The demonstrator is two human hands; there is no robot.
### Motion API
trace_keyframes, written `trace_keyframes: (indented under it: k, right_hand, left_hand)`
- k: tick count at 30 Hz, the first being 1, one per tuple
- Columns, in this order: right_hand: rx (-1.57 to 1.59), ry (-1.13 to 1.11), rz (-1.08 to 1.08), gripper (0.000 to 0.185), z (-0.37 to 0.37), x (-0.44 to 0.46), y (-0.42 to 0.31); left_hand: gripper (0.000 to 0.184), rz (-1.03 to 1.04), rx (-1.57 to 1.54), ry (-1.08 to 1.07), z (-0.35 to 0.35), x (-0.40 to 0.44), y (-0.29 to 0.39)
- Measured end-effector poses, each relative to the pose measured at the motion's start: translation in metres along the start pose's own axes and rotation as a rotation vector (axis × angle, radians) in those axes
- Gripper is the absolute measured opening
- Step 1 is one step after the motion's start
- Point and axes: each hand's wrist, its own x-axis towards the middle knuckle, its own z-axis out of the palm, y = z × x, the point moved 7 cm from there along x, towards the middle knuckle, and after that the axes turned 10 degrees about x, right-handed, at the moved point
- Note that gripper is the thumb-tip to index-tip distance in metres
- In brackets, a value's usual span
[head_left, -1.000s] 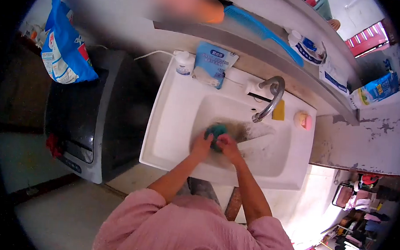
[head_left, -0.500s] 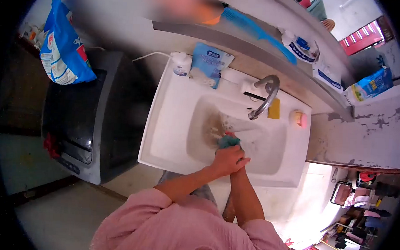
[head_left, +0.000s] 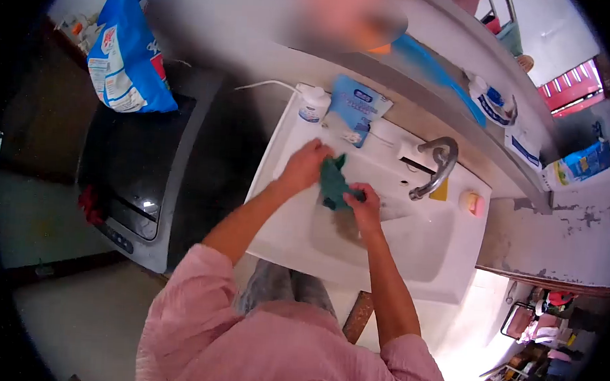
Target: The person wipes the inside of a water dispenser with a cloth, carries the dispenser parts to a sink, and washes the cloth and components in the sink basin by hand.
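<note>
A dark green cloth (head_left: 333,185) hangs crumpled between my hands, above the left part of the white sink basin (head_left: 421,247). My left hand (head_left: 306,165) is closed at the cloth's upper left edge; its fingertips are partly hidden. The lower right edge of the cloth is pinched in my right hand (head_left: 365,204). To the right of the hands, the curved metal faucet (head_left: 445,171) arches over the basin.
Behind the basin stand a white bottle (head_left: 313,105) and a blue pouch (head_left: 355,111). A yellow sponge (head_left: 440,190) and pink soap (head_left: 476,203) lie near the faucet. At left, a washing machine (head_left: 132,162) bears a blue bag (head_left: 130,60). A shelf (head_left: 418,93) overhangs the back.
My hands were together low in the basin, around the bunched cloth. Now they are raised and apart, with the cloth spread between them. The view has shifted, so the sink appears further right.
</note>
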Motion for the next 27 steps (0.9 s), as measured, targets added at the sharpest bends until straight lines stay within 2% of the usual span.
trace_keyframes:
  k: [1, 3, 5, 6, 9, 10, 12, 18, 21, 24, 27]
  right_hand:
    - [0.009, 0.032, -0.077, 0.032, 0.012, 0.003, -0.019]
    - [-0.063, 0.073, -0.278, 0.031, 0.034, 0.015, -0.044]
    - [-0.226, 0.085, -0.526, 0.029, 0.055, 0.023, -0.064]
    - [-0.351, 0.057, -0.584, 0.033, 0.071, 0.026, -0.06]
    - [-0.665, 0.0, -0.659, 0.037, 0.096, 0.013, -0.045]
    - [-0.727, -0.02, -0.672, 0.038, 0.104, 0.005, -0.043]
    - [-0.732, -0.085, -0.673, 0.041, 0.114, -0.01, -0.044]
    - [-0.615, -0.391, -0.569, 0.036, 0.12, -0.064, -0.025]
    - [-0.538, -0.519, -0.555, 0.033, 0.111, -0.095, -0.021]
    - [-0.47, -0.569, -0.514, 0.033, 0.084, -0.115, -0.001]
    - [-0.385, -0.564, -0.467, 0.029, 0.042, -0.118, 0.014]
  left_hand:
    - [0.031, 0.142, 0.124, 0.087, -0.017, 0.01, 0.001]
    - [0.03, 0.294, 0.479, 0.077, -0.039, 0.028, 0.003]
    - [0.026, 0.385, 0.789, 0.001, -0.025, 0.022, -0.028]
    - [0.025, 0.43, 0.944, -0.039, -0.017, 0.016, -0.043]
    - [0.022, 0.325, 0.924, -0.139, -0.011, -0.018, -0.064]
    - [0.02, 0.387, 1.01, -0.129, -0.013, -0.035, -0.06]
    - [0.016, 0.392, 0.981, -0.082, -0.025, -0.067, -0.049]
    - [0.008, 0.23, 0.792, -0.142, -0.032, -0.174, -0.026]
    - [0.011, 0.12, 0.762, -0.168, -0.018, -0.215, -0.009]
    - [0.015, -0.015, 0.68, -0.248, 0.008, -0.223, 0.011]
    - [0.014, 0.054, 0.573, -0.191, 0.045, -0.215, 0.063]
